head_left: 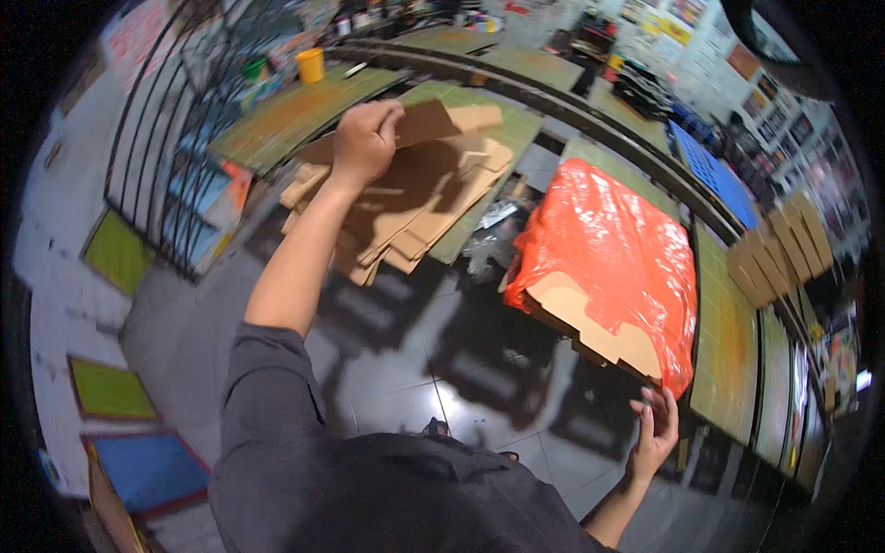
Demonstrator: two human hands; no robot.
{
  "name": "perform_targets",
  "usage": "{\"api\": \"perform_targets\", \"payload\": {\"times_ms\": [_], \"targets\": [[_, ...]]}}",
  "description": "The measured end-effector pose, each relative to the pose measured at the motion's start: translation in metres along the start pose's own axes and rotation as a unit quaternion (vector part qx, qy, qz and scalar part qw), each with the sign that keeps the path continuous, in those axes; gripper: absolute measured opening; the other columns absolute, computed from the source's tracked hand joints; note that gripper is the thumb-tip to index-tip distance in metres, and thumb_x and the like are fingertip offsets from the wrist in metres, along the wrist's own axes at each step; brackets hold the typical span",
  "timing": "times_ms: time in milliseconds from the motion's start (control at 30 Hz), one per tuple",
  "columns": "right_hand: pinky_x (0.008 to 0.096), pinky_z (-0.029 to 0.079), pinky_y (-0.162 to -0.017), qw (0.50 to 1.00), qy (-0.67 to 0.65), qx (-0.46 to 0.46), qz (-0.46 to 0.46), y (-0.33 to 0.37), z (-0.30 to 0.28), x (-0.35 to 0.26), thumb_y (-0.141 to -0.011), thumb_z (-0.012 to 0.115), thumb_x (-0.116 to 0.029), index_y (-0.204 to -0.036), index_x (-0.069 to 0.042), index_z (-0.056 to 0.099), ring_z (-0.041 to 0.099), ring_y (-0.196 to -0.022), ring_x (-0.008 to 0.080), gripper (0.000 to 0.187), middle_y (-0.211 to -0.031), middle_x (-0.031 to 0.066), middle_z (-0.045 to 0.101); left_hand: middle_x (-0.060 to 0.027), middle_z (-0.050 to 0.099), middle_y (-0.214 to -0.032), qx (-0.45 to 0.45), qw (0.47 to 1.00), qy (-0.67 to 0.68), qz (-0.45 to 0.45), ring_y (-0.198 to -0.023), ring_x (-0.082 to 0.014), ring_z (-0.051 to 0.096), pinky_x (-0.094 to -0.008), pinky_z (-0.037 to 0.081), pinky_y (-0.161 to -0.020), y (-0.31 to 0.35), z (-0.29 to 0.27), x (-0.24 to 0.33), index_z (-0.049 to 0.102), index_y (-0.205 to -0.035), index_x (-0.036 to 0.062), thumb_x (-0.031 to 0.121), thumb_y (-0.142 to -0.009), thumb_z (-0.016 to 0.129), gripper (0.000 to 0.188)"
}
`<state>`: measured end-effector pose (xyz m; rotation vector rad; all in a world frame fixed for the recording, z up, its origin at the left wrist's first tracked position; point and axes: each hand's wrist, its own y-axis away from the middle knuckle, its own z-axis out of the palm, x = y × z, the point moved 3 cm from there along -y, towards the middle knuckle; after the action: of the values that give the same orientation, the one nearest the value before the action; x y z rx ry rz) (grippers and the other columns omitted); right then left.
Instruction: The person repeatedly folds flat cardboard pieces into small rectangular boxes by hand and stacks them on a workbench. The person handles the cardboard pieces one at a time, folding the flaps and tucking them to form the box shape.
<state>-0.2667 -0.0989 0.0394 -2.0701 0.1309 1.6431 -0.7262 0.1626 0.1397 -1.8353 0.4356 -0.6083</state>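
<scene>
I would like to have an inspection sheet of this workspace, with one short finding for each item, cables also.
Surface: greenish panels, orange-brown stains
Job's things: uneven cardboard pile; red plastic over cardboard pieces
Clutter: crumpled clear plastic between the piles; yellow container beyond
Grips: left hand curled, seemingly holding a cardboard sheet; right hand with fingers parted, near the red plastic's corner, contact unclear
Cables: nothing seen
Surroundings: tiled floor; blue panel at lower left; more brown cardboard at right

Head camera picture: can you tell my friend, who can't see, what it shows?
A person's left hand grips a cardboard sheet above a cardboard pile on a table; the right hand is near red plastic over more cardboard.
</scene>
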Motion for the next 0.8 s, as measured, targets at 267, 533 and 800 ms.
{"api": "perform_targets", "payload": {"times_ms": [267,533,800], "targets": [[0.0296,0.048,-0.080,0.997,-0.076,-0.032,-0.009,-0.008,0.039,-0.010,-0.081,0.063,-0.004,-0.120,0.001,0.049,0.060,-0.089,0.0160,0.042,-0.104,0.0130,0.062,-0.0097,0.066,-0.084,0.266,0.889,0.316,-0.195,-0.076,-0.0111,0.060,-0.0232,0.048,-0.066,-0.050,0.039,0.144,0.063,-0.092,-0.0073,0.012,-0.089,0.057,0.020],[0.0324,0.049,-0.081,0.992,-0.098,0.074,-0.037,-0.010,-0.034,0.003,-0.083,0.058,-0.002,-0.124,0.002,0.044,0.059,-0.092,0.0195,0.043,-0.106,0.0147,0.058,-0.0082,0.066,-0.083,0.248,0.789,0.554,-0.096,-0.073,-0.0125,0.061,-0.0255,0.050,-0.067,-0.036,0.152,0.341,0.065,-0.089,-0.0020,0.003,-0.080,0.067,0.011],[0.0249,0.048,-0.076,0.938,-0.059,0.334,-0.073,0.006,-0.235,0.049,-0.083,0.059,0.000,-0.129,0.003,0.037,0.059,-0.085,0.0142,0.051,-0.112,0.0147,0.053,-0.0066,0.059,-0.068,-0.005,0.856,0.474,0.207,-0.060,-0.0228,0.059,-0.0330,0.046,-0.052,0.062,0.251,0.588,0.062,-0.084,0.0088,0.013,-0.076,0.068,0.011]]}}
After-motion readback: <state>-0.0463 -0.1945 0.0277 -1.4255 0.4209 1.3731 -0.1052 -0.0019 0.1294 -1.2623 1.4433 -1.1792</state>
